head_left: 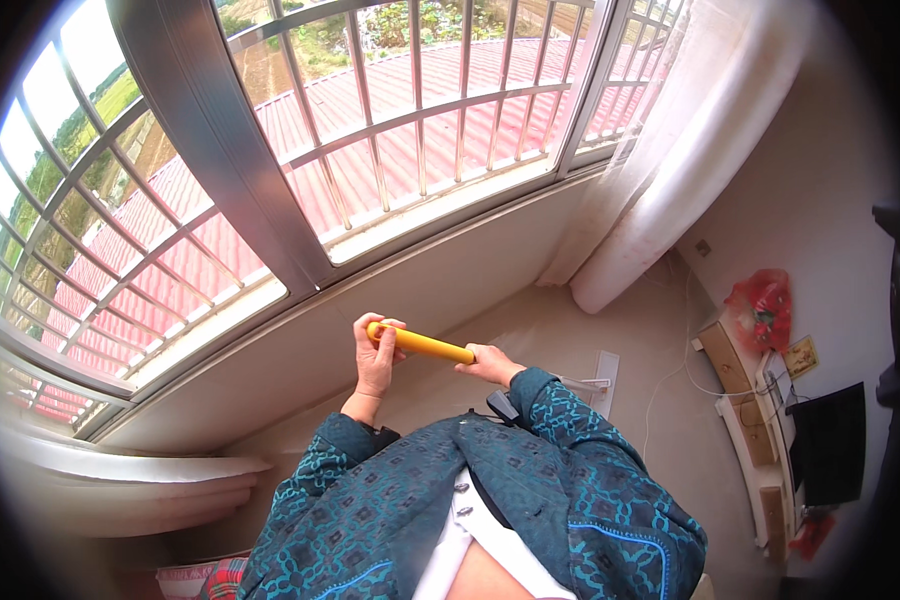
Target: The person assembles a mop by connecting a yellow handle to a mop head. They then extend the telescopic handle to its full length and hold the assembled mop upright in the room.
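A short, smooth yellow stick (425,345), round like a tube, is held out in front of my chest, its left end slightly higher in the picture. My left hand (373,365) is closed round its left end, the fingers curled over the top. At the other end, my right hand (490,364) is wrapped round the stick, palm side hidden. Whether the stick is hollow or has a fitting inside my right fist cannot be told. Both forearms are in dark teal patterned sleeves.
A barred sliding window (210,130) and low wall stand ahead. White curtains (690,150) hang to the right. A flat white mop-like head (605,385) lies on the floor. Along the right wall are a cabinet (745,400), a black screen (830,445) and a red plastic bag (760,310).
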`<action>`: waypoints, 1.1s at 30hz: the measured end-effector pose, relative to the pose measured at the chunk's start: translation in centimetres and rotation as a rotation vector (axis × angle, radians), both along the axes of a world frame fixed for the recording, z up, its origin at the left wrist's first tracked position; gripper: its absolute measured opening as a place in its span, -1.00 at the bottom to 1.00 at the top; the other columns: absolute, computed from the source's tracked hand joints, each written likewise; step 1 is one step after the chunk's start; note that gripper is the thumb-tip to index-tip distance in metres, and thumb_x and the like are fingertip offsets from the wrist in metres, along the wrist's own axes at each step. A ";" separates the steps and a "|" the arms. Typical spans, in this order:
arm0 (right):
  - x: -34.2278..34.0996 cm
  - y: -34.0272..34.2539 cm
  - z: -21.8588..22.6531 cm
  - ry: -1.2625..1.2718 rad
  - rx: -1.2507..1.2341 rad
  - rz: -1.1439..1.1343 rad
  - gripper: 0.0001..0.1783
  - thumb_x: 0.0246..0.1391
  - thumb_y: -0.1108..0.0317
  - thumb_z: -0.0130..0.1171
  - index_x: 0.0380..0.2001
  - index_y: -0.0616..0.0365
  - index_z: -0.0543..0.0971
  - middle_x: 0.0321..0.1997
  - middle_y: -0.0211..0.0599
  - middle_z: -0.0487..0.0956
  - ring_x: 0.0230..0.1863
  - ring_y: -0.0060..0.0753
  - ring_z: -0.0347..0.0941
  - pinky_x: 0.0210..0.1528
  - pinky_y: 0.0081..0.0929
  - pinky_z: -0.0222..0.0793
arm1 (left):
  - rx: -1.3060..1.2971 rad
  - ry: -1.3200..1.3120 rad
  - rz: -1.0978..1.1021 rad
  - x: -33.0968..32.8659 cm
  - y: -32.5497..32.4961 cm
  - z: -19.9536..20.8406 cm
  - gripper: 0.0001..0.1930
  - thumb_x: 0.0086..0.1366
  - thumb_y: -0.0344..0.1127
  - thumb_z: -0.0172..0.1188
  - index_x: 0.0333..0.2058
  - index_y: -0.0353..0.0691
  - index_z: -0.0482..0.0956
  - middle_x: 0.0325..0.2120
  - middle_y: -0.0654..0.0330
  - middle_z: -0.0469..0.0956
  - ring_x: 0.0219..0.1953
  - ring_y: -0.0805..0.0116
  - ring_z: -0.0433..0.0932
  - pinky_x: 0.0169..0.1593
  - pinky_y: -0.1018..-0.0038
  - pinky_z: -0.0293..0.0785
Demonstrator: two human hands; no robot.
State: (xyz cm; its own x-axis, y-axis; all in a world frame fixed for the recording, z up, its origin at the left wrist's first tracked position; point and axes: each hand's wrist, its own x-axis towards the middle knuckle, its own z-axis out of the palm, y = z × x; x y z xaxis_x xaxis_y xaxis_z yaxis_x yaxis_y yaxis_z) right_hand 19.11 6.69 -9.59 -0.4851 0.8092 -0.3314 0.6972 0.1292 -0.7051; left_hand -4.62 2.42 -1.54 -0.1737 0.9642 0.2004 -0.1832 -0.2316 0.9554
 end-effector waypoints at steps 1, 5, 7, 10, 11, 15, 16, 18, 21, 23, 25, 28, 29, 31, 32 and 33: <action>1.6 0.0 -0.5 -0.024 0.019 -0.040 -0.62 -0.02 0.04 0.25 -0.31 0.12 0.49 -0.30 -0.10 0.57 -0.17 -0.04 0.48 -0.14 -0.21 0.35 | -0.014 0.001 -0.062 1.2 0.3 -0.4 -0.79 0.38 -0.37 -0.03 -0.06 -0.05 0.20 -0.26 0.16 0.53 -0.54 0.60 0.42 -0.50 0.71 0.45; 7.3 -0.4 -1.6 -0.110 0.036 -0.183 -0.61 -0.05 0.06 0.28 -0.32 0.13 0.49 -0.27 -0.10 0.56 -0.15 -0.04 0.47 -0.11 -0.22 0.36 | -0.122 0.004 -0.258 5.8 1.5 -1.4 -0.81 0.36 -0.38 0.01 -0.13 -0.06 0.21 -0.21 0.17 0.52 -0.47 0.52 0.51 -0.41 0.61 0.55; 9.3 -0.6 -1.6 -0.149 0.027 -0.256 -0.62 -0.06 0.07 0.30 -0.34 0.13 0.50 -0.27 -0.10 0.56 -0.14 -0.03 0.47 -0.11 -0.22 0.37 | -0.188 0.018 -0.327 7.8 2.0 -1.4 -0.82 0.36 -0.37 0.00 -0.14 -0.07 0.21 -0.18 0.15 0.51 -0.46 0.47 0.54 -0.39 0.58 0.56; 11.3 -1.0 -1.5 -0.195 0.024 -0.315 -0.64 -0.07 0.09 0.30 -0.34 0.13 0.51 -0.27 -0.10 0.56 -0.15 -0.03 0.47 -0.11 -0.22 0.37 | -0.175 0.006 -0.403 9.7 2.1 -1.0 -0.81 0.36 -0.37 0.02 -0.13 -0.10 0.22 -0.21 0.20 0.51 -0.46 0.50 0.53 -0.37 0.58 0.54; 11.7 -1.2 -1.5 -0.202 0.021 -0.327 -0.65 -0.07 0.10 0.30 -0.34 0.13 0.52 -0.27 -0.11 0.56 -0.16 -0.04 0.48 -0.11 -0.23 0.38 | -0.178 0.012 -0.418 10.0 1.9 -0.8 -0.82 0.35 -0.37 0.03 -0.13 -0.11 0.24 -0.21 0.20 0.51 -0.47 0.50 0.53 -0.36 0.58 0.54; 11.6 -2.1 -1.7 -0.203 0.001 -0.298 -0.66 -0.07 0.11 0.31 -0.34 0.12 0.52 -0.27 -0.12 0.56 -0.14 -0.05 0.47 -0.09 -0.25 0.37 | -0.211 0.074 -0.494 9.3 1.1 0.0 -0.87 0.33 -0.37 0.05 -0.18 -0.17 0.33 -0.23 0.20 0.52 -0.48 0.51 0.52 -0.35 0.59 0.54; 11.4 -2.4 -1.7 -0.206 -0.013 -0.284 -0.66 -0.07 0.12 0.31 -0.33 0.12 0.52 -0.26 -0.12 0.56 -0.13 -0.06 0.47 -0.09 -0.25 0.36 | -0.252 0.108 -0.513 8.8 0.9 0.2 -0.88 0.33 -0.38 0.06 -0.20 -0.19 0.35 -0.24 0.20 0.52 -0.48 0.52 0.51 -0.35 0.59 0.54; 10.6 -2.8 -1.6 -0.198 -0.035 -0.258 -0.66 -0.06 0.12 0.30 -0.31 0.11 0.51 -0.24 -0.13 0.56 -0.11 -0.07 0.47 -0.08 -0.25 0.36 | -0.237 0.142 -0.514 7.7 0.3 0.7 -0.90 0.30 -0.39 0.09 -0.25 -0.23 0.41 -0.23 0.17 0.53 -0.50 0.57 0.48 -0.37 0.59 0.56; 8.6 -3.3 -1.1 -0.180 -0.058 -0.219 -0.65 -0.04 0.14 0.27 -0.25 0.10 0.46 -0.20 -0.14 0.55 -0.09 -0.08 0.46 -0.07 -0.25 0.34 | -0.247 0.211 -0.456 5.7 -0.5 1.6 -0.93 0.28 -0.40 0.10 -0.29 -0.24 0.43 -0.25 0.17 0.55 -0.53 0.59 0.47 -0.43 0.59 0.56; 6.4 -3.2 -0.7 -0.129 -0.053 -0.177 -0.66 -0.02 0.15 0.26 -0.27 0.11 0.45 -0.22 -0.13 0.54 -0.10 -0.07 0.45 -0.08 -0.24 0.33 | -0.234 0.214 -0.377 3.6 -0.9 2.4 -0.92 0.27 -0.40 0.12 -0.29 -0.23 0.44 -0.28 0.18 0.56 -0.54 0.60 0.46 -0.44 0.62 0.55; 3.4 -2.8 -0.2 -0.082 -0.042 -0.115 -0.67 -0.01 0.16 0.24 -0.28 0.12 0.44 -0.24 -0.12 0.54 -0.11 -0.07 0.45 -0.10 -0.24 0.33 | -0.219 0.233 -0.275 1.2 -1.2 3.2 -0.92 0.25 -0.40 0.13 -0.29 -0.20 0.44 -0.30 0.19 0.58 -0.56 0.61 0.45 -0.47 0.66 0.51; -1.5 -2.2 0.8 0.012 -0.022 0.023 -0.68 -0.01 0.17 0.22 -0.29 0.14 0.43 -0.28 -0.10 0.53 -0.14 -0.05 0.46 -0.13 -0.22 0.33 | -0.233 0.215 -0.147 -3.3 -1.8 4.8 -0.92 0.22 -0.42 0.14 -0.32 -0.23 0.44 -0.34 0.16 0.59 -0.61 0.63 0.42 -0.53 0.70 0.45; -3.1 -2.0 1.3 0.047 -0.026 0.070 -0.67 -0.02 0.16 0.22 -0.28 0.13 0.44 -0.29 -0.09 0.54 -0.15 -0.03 0.46 -0.13 -0.21 0.33 | -0.194 0.221 -0.120 -4.9 -2.1 5.5 -0.92 0.22 -0.42 0.14 -0.34 -0.23 0.44 -0.36 0.17 0.59 -0.63 0.64 0.41 -0.54 0.70 0.44; -6.5 -1.9 2.2 0.107 -0.022 0.154 -0.67 -0.02 0.16 0.21 -0.28 0.14 0.44 -0.31 -0.09 0.54 -0.17 0.00 0.47 -0.15 -0.19 0.34 | -0.178 0.241 -0.041 -7.9 -2.8 6.9 -0.91 0.22 -0.41 0.17 -0.38 -0.24 0.43 -0.42 0.19 0.60 -0.67 0.66 0.39 -0.58 0.72 0.40; -8.2 -1.9 2.7 0.132 -0.015 0.192 -0.68 -0.02 0.17 0.21 -0.29 0.14 0.44 -0.32 -0.08 0.54 -0.18 0.00 0.47 -0.15 -0.19 0.34 | -0.160 0.295 0.009 -9.3 -3.2 7.6 -0.89 0.23 -0.38 0.18 -0.40 -0.24 0.44 -0.45 0.19 0.60 -0.68 0.66 0.38 -0.62 0.73 0.35; -9.8 -1.9 3.2 0.142 -0.015 0.226 -0.68 -0.02 0.17 0.21 -0.29 0.15 0.44 -0.33 -0.08 0.54 -0.19 0.00 0.47 -0.16 -0.19 0.34 | -0.156 0.311 0.037 -10.6 -3.8 8.4 -0.88 0.23 -0.37 0.19 -0.41 -0.24 0.44 -0.47 0.19 0.60 -0.70 0.66 0.36 -0.64 0.73 0.31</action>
State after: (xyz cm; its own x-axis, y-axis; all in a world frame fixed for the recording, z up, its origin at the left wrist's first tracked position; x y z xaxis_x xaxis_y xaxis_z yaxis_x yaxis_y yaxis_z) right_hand 9.32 4.76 -6.41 -0.6955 0.6705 -0.2584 0.5459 0.2592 -0.7967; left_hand -15.25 -1.39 6.83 -0.1629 0.9816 0.0997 0.1284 -0.0791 0.9886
